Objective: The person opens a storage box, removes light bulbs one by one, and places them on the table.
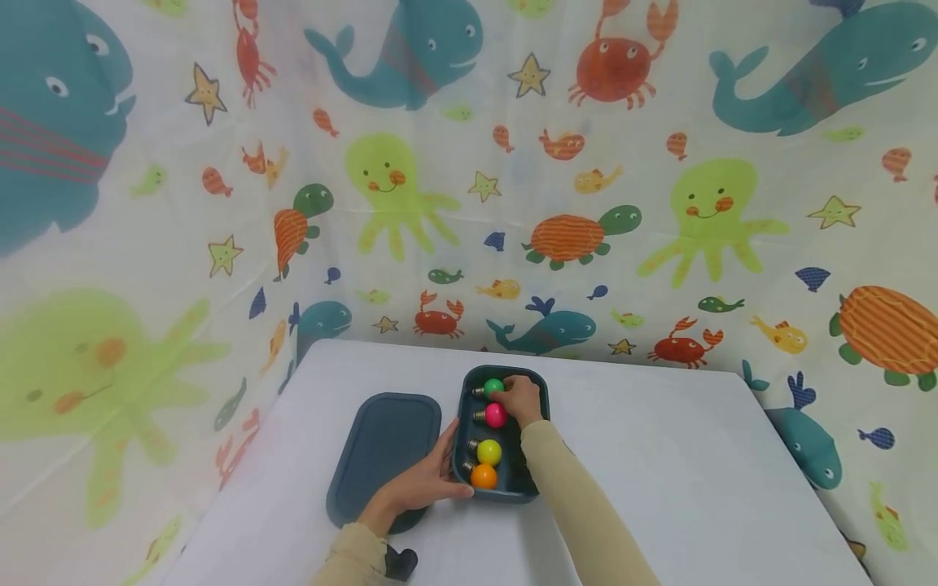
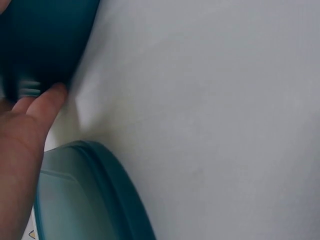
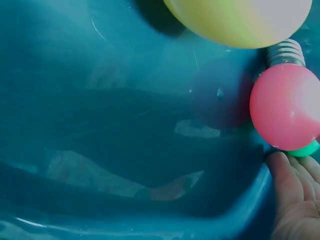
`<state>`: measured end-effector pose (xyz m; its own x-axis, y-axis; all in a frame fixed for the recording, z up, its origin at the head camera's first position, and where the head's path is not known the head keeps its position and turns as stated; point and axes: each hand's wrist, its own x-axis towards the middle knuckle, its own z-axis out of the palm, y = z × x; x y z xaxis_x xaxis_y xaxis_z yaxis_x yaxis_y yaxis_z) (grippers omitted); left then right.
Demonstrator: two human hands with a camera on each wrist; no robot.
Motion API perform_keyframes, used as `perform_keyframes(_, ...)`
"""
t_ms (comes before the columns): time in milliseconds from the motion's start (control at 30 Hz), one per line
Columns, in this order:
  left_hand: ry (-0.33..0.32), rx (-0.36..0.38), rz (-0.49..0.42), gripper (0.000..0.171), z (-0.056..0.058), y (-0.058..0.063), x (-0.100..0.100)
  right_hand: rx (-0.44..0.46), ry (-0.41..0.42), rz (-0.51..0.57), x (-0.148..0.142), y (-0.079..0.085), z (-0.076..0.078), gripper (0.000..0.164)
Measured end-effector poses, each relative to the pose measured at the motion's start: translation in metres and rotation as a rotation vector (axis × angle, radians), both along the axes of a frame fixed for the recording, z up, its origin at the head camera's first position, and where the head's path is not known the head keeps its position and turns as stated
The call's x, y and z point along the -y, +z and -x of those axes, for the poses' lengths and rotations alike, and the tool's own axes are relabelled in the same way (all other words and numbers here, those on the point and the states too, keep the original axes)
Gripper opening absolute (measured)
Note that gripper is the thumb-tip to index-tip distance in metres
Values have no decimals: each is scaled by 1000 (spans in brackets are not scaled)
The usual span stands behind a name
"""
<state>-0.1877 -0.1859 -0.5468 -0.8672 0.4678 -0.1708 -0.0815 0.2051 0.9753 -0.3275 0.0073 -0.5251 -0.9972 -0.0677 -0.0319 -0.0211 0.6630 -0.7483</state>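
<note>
A dark teal plastic container (image 1: 545,488) stands on the white table with several coloured light bulbs inside. At its far end, my right hand (image 1: 522,399) pinches the green bulb (image 1: 494,388) between thumb and fingers. Just nearer lies a pink bulb (image 1: 496,415), then a yellow bulb (image 1: 488,452) and an orange bulb (image 1: 484,477), all along the left side with their metal screw bases pointing left. My left hand (image 1: 425,480) holds the container's near left corner, thumb at the front wall and fingers along the left side. In the right wrist view the pink bulb (image 3: 285,105) partly covers the green one.
A matching teal lid (image 1: 384,439) lies flat on the table (image 1: 659,464) left of the container, partly under my left forearm. A small black object (image 1: 401,561) shows by the left wrist. A white curtain (image 1: 469,244) printed with sea animals hangs behind and beside the table.
</note>
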Motion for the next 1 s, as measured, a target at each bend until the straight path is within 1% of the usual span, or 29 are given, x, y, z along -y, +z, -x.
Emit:
perform_keyframes(133, 3, -1, -1, 113, -1, -1, -2, -5, -11, -3, -1, -2, 0, 42)
perform_keyframes(367, 9, 0, 14, 112, -4, 3, -2, -36, -19, 7, -2, -2, 1, 38)
perform_keyframes(533, 18, -8, 30, 112, -5, 3, -1, -54, -8, -8, -6, 5, -2, 39)
perform_keyframes(633, 21, -19, 37, 112, -6, 4, -3, -67, 0, 2, -11, 9, -5, 40)
perform_keyframes(800, 23, -24, 45, 112, -10, 8, -5, -69, -3, 63, -17, 16, -8, 40)
perform_keyframes(867, 22, -27, 51, 112, -10, 9, -6, -56, -7, 91, -19, 19, -9, 40)
perform_keyframes(1000, 18, -37, 32, 112, -11, 8, -7, -47, -13, 104, -25, 26, -12, 42)
